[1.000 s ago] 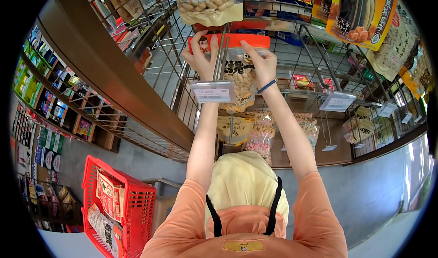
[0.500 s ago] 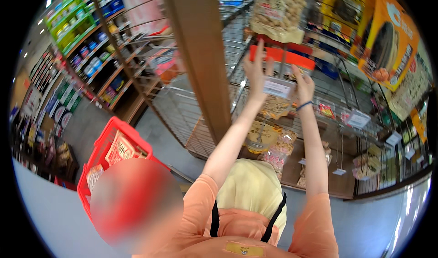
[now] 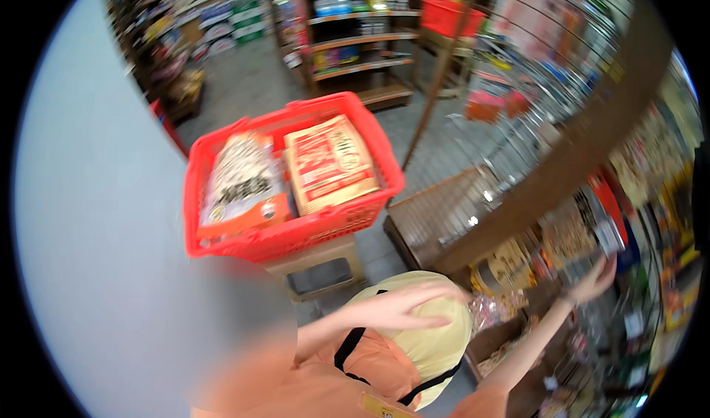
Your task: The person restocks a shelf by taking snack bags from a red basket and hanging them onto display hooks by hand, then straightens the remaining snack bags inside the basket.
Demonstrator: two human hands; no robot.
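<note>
My left hand (image 3: 403, 307) stretches across in front of my pale yellow garment, palm bare and fingers extended; it is open and holds nothing. My right hand (image 3: 595, 279) reaches to the wire rack at the right, just below a clear price tag holder (image 3: 609, 237). Its fingers are blurred, so I cannot see whether they grip anything. Behind the tag hangs a bag of brown snack pieces (image 3: 566, 234) beside a red strip (image 3: 608, 196). At left centre stands a red shopping basket (image 3: 296, 229) holding a white-and-orange bag (image 3: 248, 181) and a cream-and-red package (image 3: 333, 163).
The basket rests on a beige stool (image 3: 325, 266). A brown post (image 3: 551, 174) slants between it and the hanging goods, beside a wire rack (image 3: 451, 207). Stocked shelves (image 3: 362, 41) and another red basket (image 3: 451, 18) stand farther off. A white surface (image 3: 66, 196) fills the left side.
The view has swung left, bringing the basket to the middle. My left hand has left the hanging goods and moved back toward my body; my right hand stays near the price tag.
</note>
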